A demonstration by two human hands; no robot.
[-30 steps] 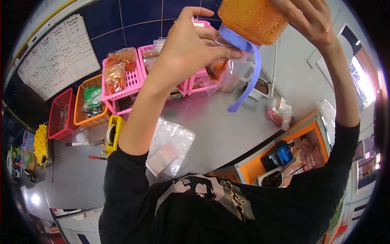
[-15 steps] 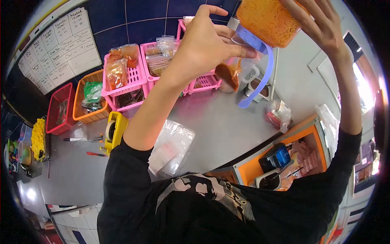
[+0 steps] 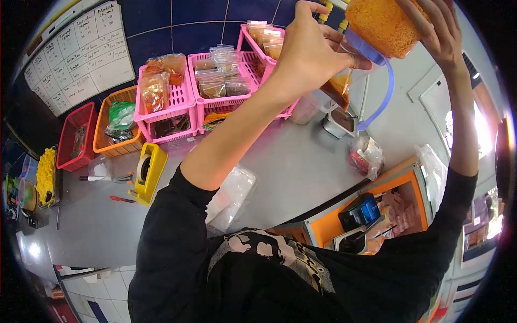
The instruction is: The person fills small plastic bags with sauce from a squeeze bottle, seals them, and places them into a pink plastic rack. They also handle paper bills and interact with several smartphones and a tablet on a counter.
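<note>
High at the right, my right hand (image 3: 439, 37) grips a clear jar (image 3: 379, 27) of orange powder, tilted with its mouth down to the left. A purple-blue collar (image 3: 366, 46) rings the jar's mouth, and a lid strap of the same colour (image 3: 389, 97) dangles from it. Right by the mouth, my left hand (image 3: 315, 51) pinches a clear plastic bag (image 3: 338, 90) with orange-brown powder at its bottom. The left fingertips are partly hidden behind the bag and thumb.
Pink baskets (image 3: 188, 97) with filled packets line the wall, beside orange (image 3: 110, 142) and red baskets (image 3: 69, 153). On the metal counter (image 3: 269, 177) lie a yellow tape dispenser (image 3: 153, 177), flat plastic bags (image 3: 234, 196) and a metal container (image 3: 334, 129). An orange-edged opening (image 3: 323, 226) sits at lower right.
Both hands, with the jar and the bag, appear further right in the view. The camera view has shifted slightly too. Both holds stay the same.
</note>
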